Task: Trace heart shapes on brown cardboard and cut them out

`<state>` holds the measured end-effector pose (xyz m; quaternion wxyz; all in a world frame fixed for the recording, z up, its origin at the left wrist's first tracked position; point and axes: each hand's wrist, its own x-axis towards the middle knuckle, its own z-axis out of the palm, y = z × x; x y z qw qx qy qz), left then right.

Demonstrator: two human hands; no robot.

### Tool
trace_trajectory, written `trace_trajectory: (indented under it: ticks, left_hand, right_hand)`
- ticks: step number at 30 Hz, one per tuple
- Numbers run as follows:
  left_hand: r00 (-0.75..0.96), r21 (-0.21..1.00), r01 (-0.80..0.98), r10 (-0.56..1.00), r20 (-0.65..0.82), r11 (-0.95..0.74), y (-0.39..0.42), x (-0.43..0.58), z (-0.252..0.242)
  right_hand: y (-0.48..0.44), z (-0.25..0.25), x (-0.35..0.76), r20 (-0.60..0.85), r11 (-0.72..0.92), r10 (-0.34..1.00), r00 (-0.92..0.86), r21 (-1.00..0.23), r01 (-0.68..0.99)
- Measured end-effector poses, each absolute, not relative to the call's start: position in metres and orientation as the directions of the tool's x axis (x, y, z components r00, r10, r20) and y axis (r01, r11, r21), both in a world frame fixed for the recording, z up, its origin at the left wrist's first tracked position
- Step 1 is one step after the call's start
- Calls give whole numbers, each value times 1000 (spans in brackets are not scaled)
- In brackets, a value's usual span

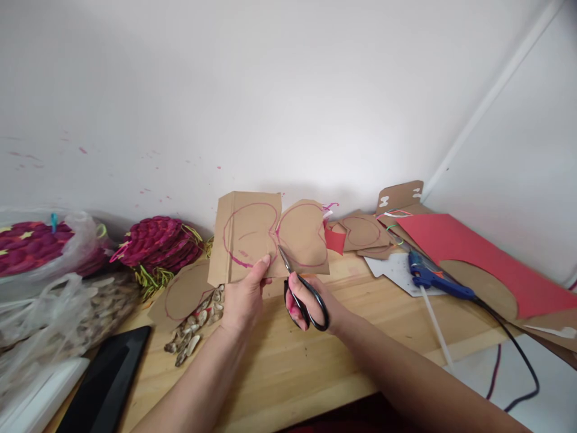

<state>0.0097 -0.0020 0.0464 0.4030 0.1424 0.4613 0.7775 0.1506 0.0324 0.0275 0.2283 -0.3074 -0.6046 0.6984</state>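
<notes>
My left hand (pixel 249 290) pinches the lower edge of a piece of brown cardboard (pixel 252 231), thumb on the front and fingers behind. Two rounded outlines in reddish-purple marker are drawn side by side on it, and a notch runs down between them from the top edge. My right hand (pixel 306 300) is closed around the black handles of a pair of scissors (pixel 286 263). Their metal tip lies at the cardboard, just below the place where the two outlines meet. Whether the blades have the cardboard between them I cannot make out.
On the left are purple decorated bundles (pixel 157 243), plastic bags (pixel 58 325), a black flat object (pixel 108 379) and loose shell-like pieces (pixel 192 334). To the right are a blue glue gun (pixel 439 281) with its cord, red sheet (pixel 482 258) and marked cardboard pieces (pixel 363 231). A white wall stands behind.
</notes>
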Motion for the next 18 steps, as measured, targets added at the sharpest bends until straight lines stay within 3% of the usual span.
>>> trace_trajectory:
  ticks: [5,10,18]
  left_hand:
    - [-642,867,-413,764,-61,-279,-3,7,43]
    - [-620,850,-470,774,-127,-237,-1,4,44]
    - [-555,906,-404,822,-130,-129,-5,10,35]
  right_hand:
    - [32,22,147,-154,-158,705,-693,-986,58]
    - [32,22,147,-160,-144,714,-682,-986,81]
    - [39,20,150,-170,-225,715,-678,-974,6]
